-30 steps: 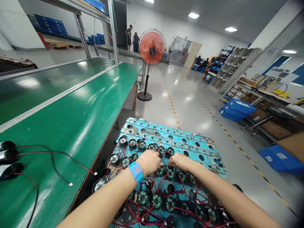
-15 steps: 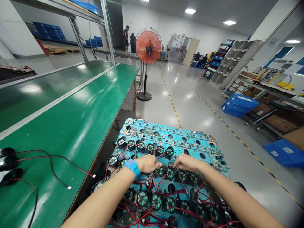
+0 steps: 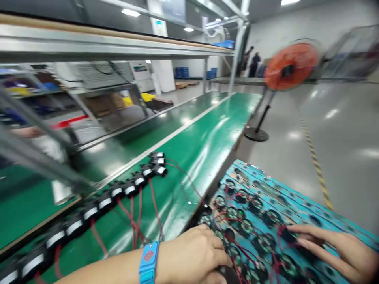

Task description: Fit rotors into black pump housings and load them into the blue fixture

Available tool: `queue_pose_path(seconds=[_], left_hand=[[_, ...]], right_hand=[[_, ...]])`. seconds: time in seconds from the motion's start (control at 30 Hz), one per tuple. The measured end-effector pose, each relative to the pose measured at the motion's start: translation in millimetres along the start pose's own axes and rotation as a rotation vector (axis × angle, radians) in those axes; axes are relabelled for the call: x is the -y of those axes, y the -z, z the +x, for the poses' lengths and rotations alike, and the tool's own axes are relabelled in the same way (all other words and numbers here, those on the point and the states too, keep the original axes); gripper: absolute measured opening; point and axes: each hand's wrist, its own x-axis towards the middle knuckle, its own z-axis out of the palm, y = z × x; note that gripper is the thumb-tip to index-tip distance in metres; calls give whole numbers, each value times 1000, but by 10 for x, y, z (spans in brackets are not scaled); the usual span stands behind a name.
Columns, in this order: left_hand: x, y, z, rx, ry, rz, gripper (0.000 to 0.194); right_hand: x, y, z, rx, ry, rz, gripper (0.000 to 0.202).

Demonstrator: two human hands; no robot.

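My right hand [image 3: 337, 242] is at the blue fixture board [image 3: 334, 225], its thumb and fingers pinching a small black round motor [image 3: 288, 235] with red wires. My left hand [image 3: 201, 252], with a blue band [image 3: 148, 260] on its wrist, is at the board's near left edge, fingers curled. A dark rounded part [image 3: 229, 274] shows under those fingers; blur hides whether it is gripped. Several black motors with green circuit faces [image 3: 247, 227] sit in the board's holes, red wires tangled over them.
On the green bench [image 3: 189, 154] to the left stands a row of black motors with white labels [image 3: 105, 202], their red wires trailing. A metal frame post [image 3: 38, 157] crosses the left side. An orange standing fan [image 3: 291, 69] is beyond the board, on the grey floor.
The view has swung left, bringing the row of motors on the bench into sight. My hands have moved apart; the left is now at the board's left edge, the right pinches a motor.
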Motion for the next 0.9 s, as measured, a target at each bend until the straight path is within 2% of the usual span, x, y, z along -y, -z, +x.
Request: queue_pose_path(seconds=[0.07, 0.13, 0.27, 0.33, 0.4, 0.5, 0.57, 0.67, 0.8, 0.9], left_hand=[[65, 49, -363, -93, 178, 5, 33], [148, 73, -708, -215, 372, -6, 28], [437, 108, -1224, -496, 695, 107, 23], [644, 174, -1323, -567, 795, 248, 25], [870, 286, -1304, -559, 876, 420, 27], [1208, 483, -1137, -536, 965, 607, 36], [1407, 585, -1018, -547, 985, 648, 43], [1634, 655, -934, -551, 979, 664, 39], [1828, 651, -990, -544, 962, 649, 28], [1956, 675, -1055, -536, 945, 619, 31]], right_hand=[[464, -58, 581, 37, 211, 10, 32], [1090, -165, 1188, 85, 426, -10, 30], [2332, -563, 2426, 83, 836, 21, 35], [2827, -842, 3016, 80, 912, 6, 37], [3241, -1135, 3516, 95, 901, -20, 39], [3705, -1497, 4017, 131, 893, -51, 38], [3877, -1641, 4191, 176, 894, -73, 35], [3900, -1714, 4287, 210, 865, -98, 29], [3630, -1674, 4242, 117, 715, -131, 21], [3373, -1601, 4127, 27, 582, -147, 33]])
